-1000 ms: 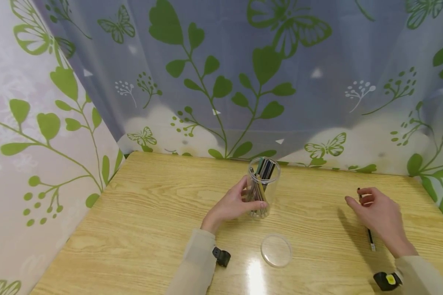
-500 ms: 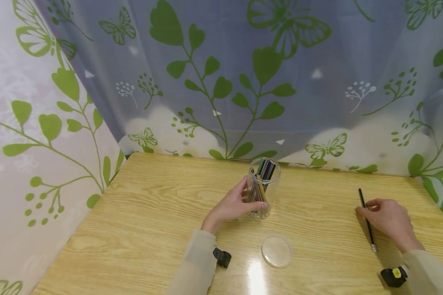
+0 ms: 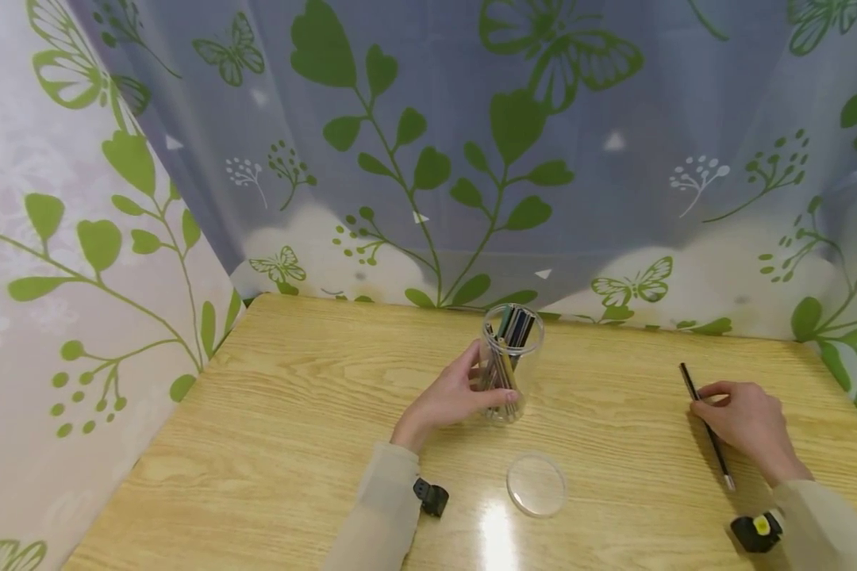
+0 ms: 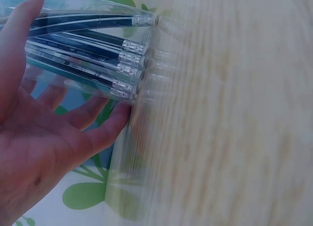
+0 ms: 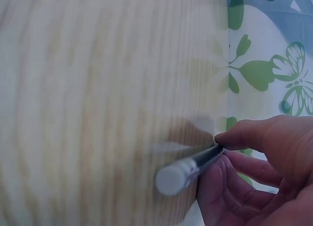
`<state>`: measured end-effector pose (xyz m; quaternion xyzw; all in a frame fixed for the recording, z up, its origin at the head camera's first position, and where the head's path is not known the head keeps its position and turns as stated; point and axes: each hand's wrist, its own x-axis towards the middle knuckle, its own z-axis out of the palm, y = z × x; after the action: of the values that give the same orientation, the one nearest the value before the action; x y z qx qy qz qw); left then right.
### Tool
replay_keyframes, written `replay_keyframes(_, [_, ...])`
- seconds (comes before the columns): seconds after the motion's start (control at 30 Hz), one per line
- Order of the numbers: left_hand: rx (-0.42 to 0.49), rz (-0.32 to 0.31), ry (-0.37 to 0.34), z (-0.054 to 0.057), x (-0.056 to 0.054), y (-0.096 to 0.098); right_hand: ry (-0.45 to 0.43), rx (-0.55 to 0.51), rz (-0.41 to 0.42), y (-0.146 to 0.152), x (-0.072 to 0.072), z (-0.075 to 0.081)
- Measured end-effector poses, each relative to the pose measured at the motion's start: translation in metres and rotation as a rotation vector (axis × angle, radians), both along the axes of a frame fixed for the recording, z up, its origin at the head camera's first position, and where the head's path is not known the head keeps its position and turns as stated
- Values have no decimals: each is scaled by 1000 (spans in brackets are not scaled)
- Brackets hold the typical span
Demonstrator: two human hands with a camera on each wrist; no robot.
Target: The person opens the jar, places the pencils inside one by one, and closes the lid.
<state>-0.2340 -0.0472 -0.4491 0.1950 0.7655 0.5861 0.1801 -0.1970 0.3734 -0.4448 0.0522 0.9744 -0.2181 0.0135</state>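
My left hand [image 3: 450,399] grips a clear round jar [image 3: 532,381] that stands upright on the table, its fingers and thumb curled about the lower wall. Inside the jar are several pencils [image 4: 93,69], eraser ends down, with silver ferrules. Over at the right, my right hand [image 3: 746,420] pinches a dark pencil [image 3: 714,448] between thumb and fingers near its middle. The right wrist view shows its white eraser [image 5: 170,180] close to the camera. Whether this pencil touches the table is hard to tell.
A clear round lid [image 3: 536,484] lies flat on the wood-grain table [image 3: 293,412], in front of the jar. Behind the table hangs a curtain [image 3: 607,206] with leaves and butterflies, and another patterned cloth [image 3: 114,317] borders the left side.
My right hand has come down toward me and now pinches the dark pencil. The pencil's far end has swung a little left. My left hand and the jar have stayed put.
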Motion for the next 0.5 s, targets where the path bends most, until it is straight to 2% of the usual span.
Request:
replay_keyframes(0.23, [-13,7,2,0,0,0,-21,-73,-29,-1,3,0])
replay_keyframes(0.5, [-19,7,-6,0,0,0,14,-155,-71,-9,9,7])
